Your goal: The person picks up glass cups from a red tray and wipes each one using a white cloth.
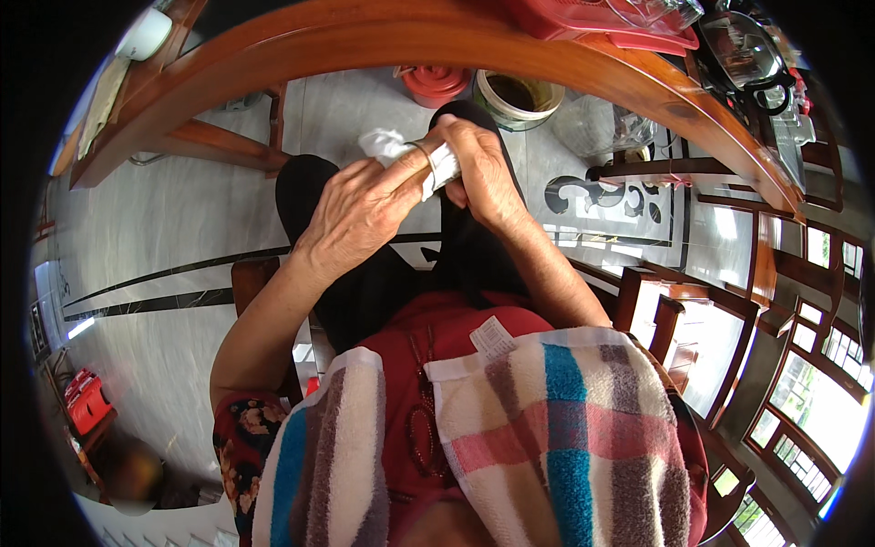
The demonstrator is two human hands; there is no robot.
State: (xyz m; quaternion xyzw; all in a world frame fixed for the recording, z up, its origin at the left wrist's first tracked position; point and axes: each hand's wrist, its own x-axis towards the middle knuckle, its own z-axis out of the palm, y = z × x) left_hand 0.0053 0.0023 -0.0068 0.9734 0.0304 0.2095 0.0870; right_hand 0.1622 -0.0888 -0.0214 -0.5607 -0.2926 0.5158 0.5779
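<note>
Above my knees, both hands grip a crumpled white cloth or tissue [448, 166]. My left hand [362, 205] holds it from the left, and one end sticks out past its fingers. My right hand [482, 171] closes on the other side, its fingers curled around. A thin ring or band [425, 156] loops by the fingers of my left hand; whether it is worn or held I cannot tell. What lies inside the white material is hidden. A striped towel [567, 410] hangs over my shoulders and chest.
A curved wooden table edge [383, 41] runs in front, with a red tray [615, 34] on it. Beneath stand a red lidded bucket [435, 83] and a pale bucket of dark liquid [519, 96], beside a clear plastic bag [588, 126]. Wooden chairs [683, 308] stand at the right.
</note>
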